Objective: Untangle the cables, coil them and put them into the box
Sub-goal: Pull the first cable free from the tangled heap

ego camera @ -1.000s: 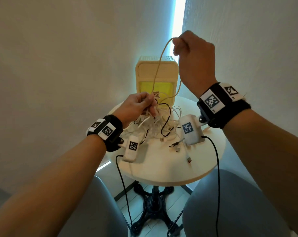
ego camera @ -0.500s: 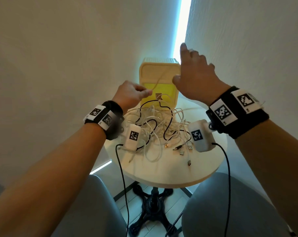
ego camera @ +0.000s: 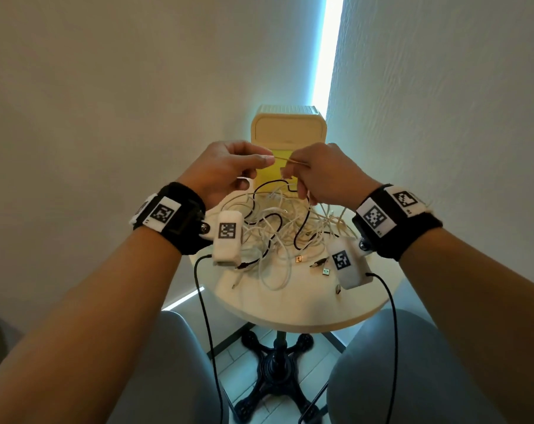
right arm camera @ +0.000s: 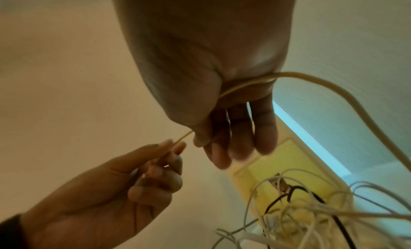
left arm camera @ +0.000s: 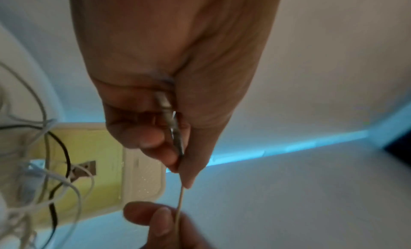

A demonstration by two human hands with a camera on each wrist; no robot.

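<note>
The round table [ego camera: 293, 304] stands on a black pedestal base [ego camera: 276, 371]. A light strip [ego camera: 327, 50] runs up the wall behind the table.

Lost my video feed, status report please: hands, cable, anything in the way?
Left hand and right hand pinch one beige cable. Box behind, open. Tangled pile still on table.

Round pale table [ego camera: 293, 304] on black iron pedestal [ego camera: 276, 368], white corner walls [ego camera: 106, 87], tiled floor [ego camera: 229, 351].
</note>
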